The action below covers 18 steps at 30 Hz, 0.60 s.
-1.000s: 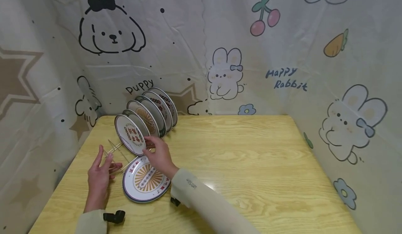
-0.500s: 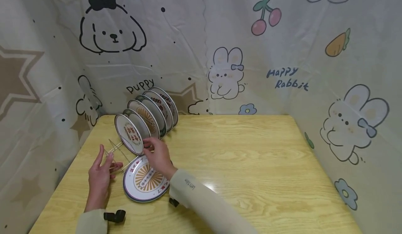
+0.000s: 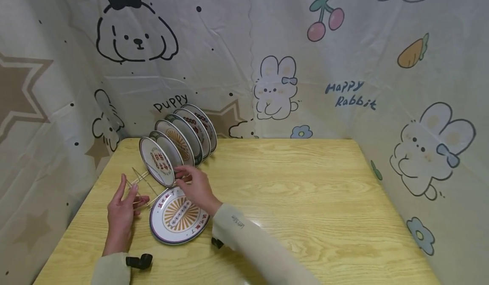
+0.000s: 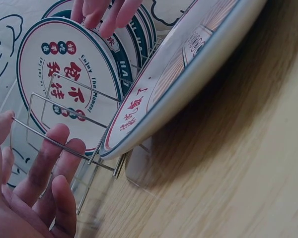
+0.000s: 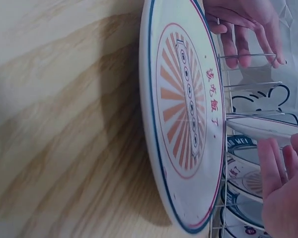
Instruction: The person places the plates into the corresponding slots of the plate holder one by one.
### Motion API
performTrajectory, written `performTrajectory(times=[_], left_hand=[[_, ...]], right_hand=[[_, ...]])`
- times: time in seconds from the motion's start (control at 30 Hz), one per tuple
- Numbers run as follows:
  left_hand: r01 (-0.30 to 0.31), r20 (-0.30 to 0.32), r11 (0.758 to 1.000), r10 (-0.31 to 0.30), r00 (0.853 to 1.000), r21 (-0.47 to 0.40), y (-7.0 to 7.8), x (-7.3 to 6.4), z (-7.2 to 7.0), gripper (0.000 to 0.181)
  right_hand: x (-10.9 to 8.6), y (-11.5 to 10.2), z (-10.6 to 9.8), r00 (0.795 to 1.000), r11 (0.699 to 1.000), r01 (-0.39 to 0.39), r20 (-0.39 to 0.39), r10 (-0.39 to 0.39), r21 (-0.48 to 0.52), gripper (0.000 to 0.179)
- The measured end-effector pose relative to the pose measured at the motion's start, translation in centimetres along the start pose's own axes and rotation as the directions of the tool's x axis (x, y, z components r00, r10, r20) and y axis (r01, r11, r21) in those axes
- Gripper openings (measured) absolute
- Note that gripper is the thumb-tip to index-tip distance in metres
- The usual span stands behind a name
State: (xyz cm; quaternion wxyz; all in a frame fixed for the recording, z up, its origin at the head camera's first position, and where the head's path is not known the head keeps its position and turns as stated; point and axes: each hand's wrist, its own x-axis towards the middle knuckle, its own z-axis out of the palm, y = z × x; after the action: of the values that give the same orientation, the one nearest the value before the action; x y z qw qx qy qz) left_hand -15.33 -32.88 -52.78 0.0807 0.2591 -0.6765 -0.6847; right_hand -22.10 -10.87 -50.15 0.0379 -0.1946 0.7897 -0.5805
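Observation:
My left hand (image 3: 121, 215) holds the near end of the wire dish rack (image 4: 64, 144), thumb at the end of a wire and fingers around the bars. My right hand (image 3: 196, 189) pinches the lower right rim of the front plate (image 3: 157, 162), a white one with red lettering standing tilted in the rack. In the left wrist view its fingertips (image 4: 109, 25) lie over that rim. Another plate (image 3: 179, 217), with an orange sunburst, lies face up on the table just in front of the rack, below my right hand.
Behind the front plate, several more plates (image 3: 179, 138) stand in a row in the rack. The wooden table (image 3: 298, 191) runs on to the right. A printed curtain (image 3: 214, 55) hangs behind and at both sides. A black wrist camera (image 3: 139, 261) sits on the left sleeve.
The front plate has shifted slightly left in the rack, and my right hand has moved a little at its rim. The left hand and the flat plate stay in place.

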Motion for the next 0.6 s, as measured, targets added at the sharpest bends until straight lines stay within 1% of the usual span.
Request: performTrajectory(times=[0.13, 0.23, 0.4, 0.47, 0.6], left_hand=[[0.004, 0.009, 1.000, -0.004, 1.000, -0.010, 0.1, -0.1, 0.0, 0.059], [-0.002, 0.016, 1.000, 0.003, 1.000, -0.005, 0.2, 0.0, 0.0, 0.060], [-0.012, 0.026, 1.000, 0.012, 1.000, 0.001, 0.1, 0.0, 0.0, 0.061], [-0.014, 0.024, 1.000, 0.014, 1.000, 0.006, 0.0, 0.1, -0.1, 0.061], [-0.002, 0.017, 1.000, 0.002, 1.000, -0.009, -0.1, 0.0, -0.1, 0.059]], right_hand=[[-0.3, 0.1, -1.2, 0.999, 1.000, 0.026, 0.022, -0.026, -0.015, 0.033], [-0.5, 0.5, -2.0, 0.999, 0.999, 0.016, 0.036, -0.015, -0.036, 0.033], [-1.1, 2.1, -3.2, 0.996, 0.997, -0.057, 0.059, 0.060, -0.055, 0.033], [-1.3, 2.6, -3.6, 0.995, 0.995, -0.074, 0.065, 0.078, -0.061, 0.033], [-1.7, 3.6, -4.6, 0.988, 0.991, -0.130, 0.076, 0.133, -0.040, 0.034]])
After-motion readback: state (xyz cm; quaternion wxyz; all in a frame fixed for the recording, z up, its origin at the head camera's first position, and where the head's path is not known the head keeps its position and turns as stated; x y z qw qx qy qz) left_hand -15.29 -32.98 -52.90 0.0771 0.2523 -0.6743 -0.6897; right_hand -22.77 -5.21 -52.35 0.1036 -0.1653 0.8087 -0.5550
